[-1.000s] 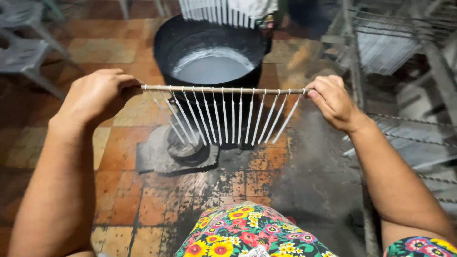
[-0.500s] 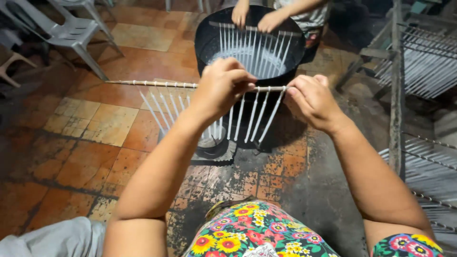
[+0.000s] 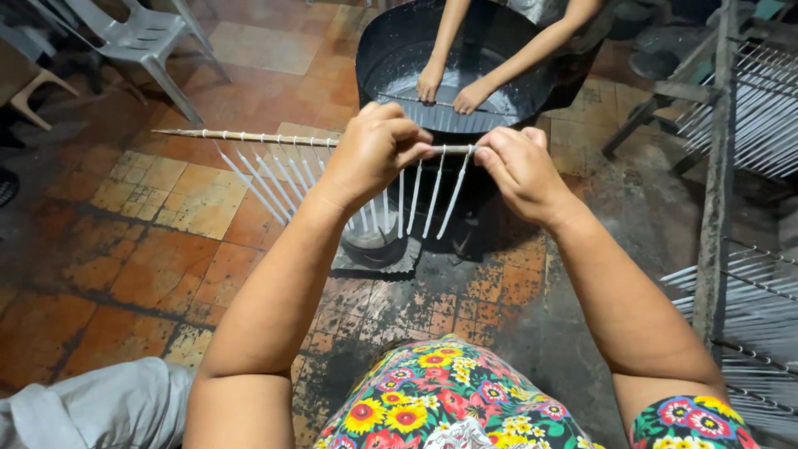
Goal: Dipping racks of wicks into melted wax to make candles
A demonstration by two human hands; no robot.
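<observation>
The thin wooden rod (image 3: pixel 249 137) strung with hanging white candles (image 3: pixel 432 191) lies level, its long axis running left to right, in front of the black vat (image 3: pixel 391 50) farther off. Both hands pinch it near its right end: the left hand (image 3: pixel 374 150) closed around it, the right hand (image 3: pixel 519 170) gripping the tip, leaving the long left stretch unsupported.

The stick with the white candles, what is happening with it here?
A person holds a thin stick level with both hands, a row of thin white candles hanging from it. The left hand grips near the middle, the right hand pinches the right end. Beyond, another person's hands lower a similar stick into a big black pot.
</observation>
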